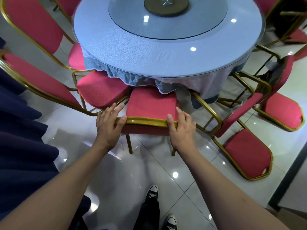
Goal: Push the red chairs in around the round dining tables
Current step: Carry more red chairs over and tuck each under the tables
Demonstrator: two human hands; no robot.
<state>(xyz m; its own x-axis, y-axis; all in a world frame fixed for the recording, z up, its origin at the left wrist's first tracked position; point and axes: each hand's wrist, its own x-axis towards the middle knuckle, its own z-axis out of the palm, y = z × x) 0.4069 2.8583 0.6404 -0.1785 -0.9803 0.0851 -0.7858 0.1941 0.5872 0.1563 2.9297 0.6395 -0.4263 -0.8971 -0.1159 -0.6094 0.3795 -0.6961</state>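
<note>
A red chair [151,103] with a gold frame stands right in front of me, its seat partly under the overhanging cloth of the round table [126,47]. My left hand [108,124] grips the left corner of the chair's top rail, thumb hooked over the gold tube. At the right corner my right hand [181,128] holds the rail the same way. A second red chair [101,89] sits just left of it, its seat touching the first chair's frame and tucked under the table edge.
Two more red chairs [249,153] [282,111] stand angled at the right, away from the table. Another chair back [33,22] rises at the far left. Dark blue cloth [25,130] hangs along the left. My sneakers [152,193] stand on glossy white tiles.
</note>
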